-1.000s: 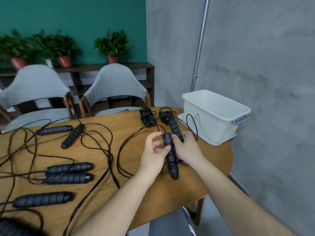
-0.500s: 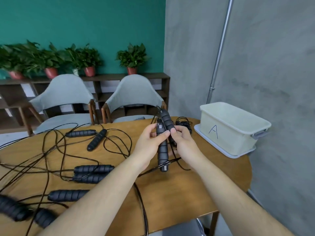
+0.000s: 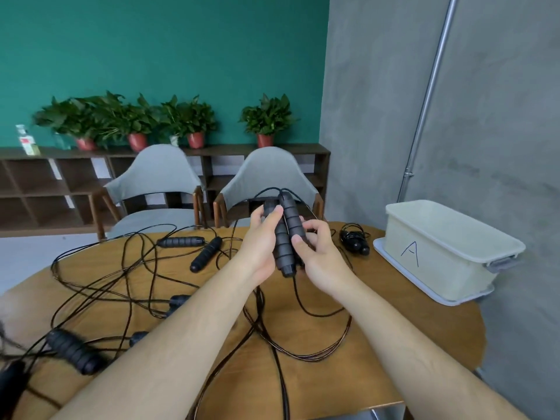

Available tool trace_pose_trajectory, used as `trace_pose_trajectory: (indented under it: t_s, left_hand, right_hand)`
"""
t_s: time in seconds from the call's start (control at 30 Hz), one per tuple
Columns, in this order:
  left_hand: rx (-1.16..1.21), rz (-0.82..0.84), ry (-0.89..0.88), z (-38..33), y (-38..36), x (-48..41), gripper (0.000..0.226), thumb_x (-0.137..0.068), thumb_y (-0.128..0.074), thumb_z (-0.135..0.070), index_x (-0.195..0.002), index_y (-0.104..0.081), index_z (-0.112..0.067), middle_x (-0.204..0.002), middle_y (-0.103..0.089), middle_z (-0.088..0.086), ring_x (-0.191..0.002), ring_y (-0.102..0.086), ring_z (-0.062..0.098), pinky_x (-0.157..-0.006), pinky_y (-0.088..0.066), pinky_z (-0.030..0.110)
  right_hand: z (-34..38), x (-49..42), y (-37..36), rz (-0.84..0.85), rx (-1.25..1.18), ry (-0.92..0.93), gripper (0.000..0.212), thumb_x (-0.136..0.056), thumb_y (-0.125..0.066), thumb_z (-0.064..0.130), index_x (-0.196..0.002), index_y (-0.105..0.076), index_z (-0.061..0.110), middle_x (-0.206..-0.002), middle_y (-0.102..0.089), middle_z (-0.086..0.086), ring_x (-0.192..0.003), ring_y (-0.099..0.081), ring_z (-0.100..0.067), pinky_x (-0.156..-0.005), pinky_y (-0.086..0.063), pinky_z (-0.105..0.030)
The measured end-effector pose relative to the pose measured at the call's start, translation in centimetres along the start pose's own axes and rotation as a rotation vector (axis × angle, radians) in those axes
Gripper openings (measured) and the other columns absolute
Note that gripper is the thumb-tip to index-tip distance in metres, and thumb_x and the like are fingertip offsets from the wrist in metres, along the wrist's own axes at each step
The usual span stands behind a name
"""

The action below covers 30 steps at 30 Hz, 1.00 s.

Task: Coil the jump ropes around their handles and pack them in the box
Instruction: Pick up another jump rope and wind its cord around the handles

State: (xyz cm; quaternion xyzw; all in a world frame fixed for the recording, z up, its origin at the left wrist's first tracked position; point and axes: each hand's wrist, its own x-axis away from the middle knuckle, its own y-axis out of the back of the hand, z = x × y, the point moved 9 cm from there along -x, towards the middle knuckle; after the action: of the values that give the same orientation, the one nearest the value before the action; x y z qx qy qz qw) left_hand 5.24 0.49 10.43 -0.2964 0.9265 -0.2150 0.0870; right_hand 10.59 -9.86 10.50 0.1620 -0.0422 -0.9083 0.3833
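1. While hanging over the table (image 3: 409, 328), squeezing two handles (image 3: 288, 234) with left hand (image 3: 260, 247) and right hand (image 3: 321, 262), fingers curling round.
2. Trailing rope (image 3: 303, 357) down onto it.
3. Sitting right: white box (image 3: 448, 253), coiled rope (image 3: 353, 242) beside.
4. Tangling left: loose ropes (image 3: 206, 257).

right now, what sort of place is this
Likely an office lounge or meeting room, though that is a guess: a wooden table with grey chairs pulled up, and a low wooden shelf unit topped with potted plants.
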Motion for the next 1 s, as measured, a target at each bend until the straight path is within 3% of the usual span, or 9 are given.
trace_pose_trajectory:
  t_s: [0.13,0.2,0.3,0.47,0.67,0.77,0.83,0.93,1.0]
  left_hand:
    - [-0.074,0.022,-0.02,-2.8,2.1,0.6,0.035,-0.1,-0.052,-0.019,-0.135,-0.051,-0.02,-0.119,-0.07,0.018,-0.109,-0.07,0.032,-0.086,-0.059,0.049]
    - [-0.164,0.025,-0.023,-4.2,2.8,0.8,0.03,-0.096,-0.052,-0.016,-0.126,-0.056,-0.016,-0.115,-0.068,0.017,-0.107,-0.067,0.031,-0.093,-0.056,0.05]
    - [-0.343,0.009,-0.047,-6.5,4.2,0.8,0.021,-0.093,-0.054,-0.014,-0.113,-0.062,-0.013,-0.095,-0.065,0.007,-0.091,-0.062,0.026,-0.08,-0.054,0.041]
    - [-0.454,0.022,-0.049,-8.2,6.0,1.1,0.027,-0.095,-0.065,-0.015,-0.122,-0.061,-0.016,-0.106,-0.07,0.01,-0.095,-0.071,0.028,-0.072,-0.061,0.044]
    - [-0.542,-0.084,-0.17,-8.3,7.0,0.9,0.031,-0.095,-0.071,-0.029,-0.123,-0.057,-0.031,-0.118,-0.07,0.001,-0.108,-0.068,0.021,-0.093,-0.058,0.042]
    - [-0.589,-0.111,-0.175,-8.2,7.1,0.8,0.03,-0.094,-0.071,-0.031,-0.121,-0.057,-0.03,-0.117,-0.07,0.0,-0.108,-0.068,0.02,-0.094,-0.057,0.04]
    - [-0.632,-0.117,-0.164,-8.6,7.0,0.8,0.026,-0.095,-0.07,-0.032,-0.117,-0.057,-0.031,-0.115,-0.07,0.001,-0.107,-0.068,0.022,-0.088,-0.058,0.037]
    - [-0.641,-0.074,-0.127,-9.5,6.4,0.9,0.032,-0.087,-0.075,-0.036,-0.115,-0.063,-0.028,-0.11,-0.074,0.006,-0.104,-0.071,0.029,-0.095,-0.056,0.051]
    - [-0.747,-0.02,-0.119,-10.4,5.8,1.1,0.034,-0.083,-0.076,-0.037,-0.114,-0.065,-0.029,-0.105,-0.076,0.003,-0.1,-0.073,0.026,-0.096,-0.055,0.051]
  right_hand:
    - [1.6,-1.1,-2.0,0.006,0.07,0.06,0.019,-0.1,-0.059,0.031,-0.115,-0.048,0.027,-0.103,-0.066,0.004,-0.079,-0.064,-0.001,-0.073,-0.055,-0.026]
    - [2.2,-1.3,-2.6,-0.007,0.091,0.057,0.013,-0.099,-0.06,0.027,-0.111,-0.054,0.025,-0.088,-0.066,0.006,-0.07,-0.06,-0.003,-0.071,-0.053,-0.025]
    - [2.8,-1.7,-3.9,-0.026,0.101,0.048,0.014,-0.1,-0.057,0.024,-0.114,-0.057,0.022,-0.095,-0.064,0.008,-0.08,-0.063,-0.001,-0.072,-0.051,-0.018]
    - [3.2,-2.0,-5.7,-0.026,0.095,0.026,0.022,-0.101,-0.048,0.023,-0.123,-0.052,0.023,-0.109,-0.068,0.004,-0.093,-0.072,-0.013,-0.086,-0.059,-0.042]
    - [4.4,-1.5,-6.5,0.036,0.071,0.074,0.03,-0.1,-0.055,0.015,-0.127,-0.057,0.027,-0.11,-0.06,0.014,-0.085,-0.061,0.013,-0.067,-0.047,-0.005]
    - [3.3,-1.5,-5.3,-0.041,-0.099,-0.036,0.023,-0.096,-0.061,0.033,-0.119,-0.064,0.031,-0.116,-0.064,0.015,-0.106,-0.06,0.001,-0.09,-0.049,-0.022]
    - [2.8,-1.7,-3.2,-0.167,-0.049,-0.075,0.019,-0.096,-0.06,0.039,-0.102,-0.072,0.025,-0.103,-0.071,0.009,-0.099,-0.064,-0.006,-0.091,-0.052,-0.032]
    - [1.3,-2.3,-1.2,-0.157,0.282,-0.19,0.03,-0.092,-0.058,0.029,-0.079,-0.068,0.004,-0.077,-0.067,-0.013,-0.074,-0.06,-0.017,-0.076,-0.053,-0.039]
    - [0.1,-2.3,-0.7,-0.017,0.653,-0.339,0.026,-0.089,-0.055,0.033,-0.079,-0.061,0.01,-0.077,-0.063,-0.008,-0.075,-0.06,-0.023,-0.069,-0.05,-0.033]
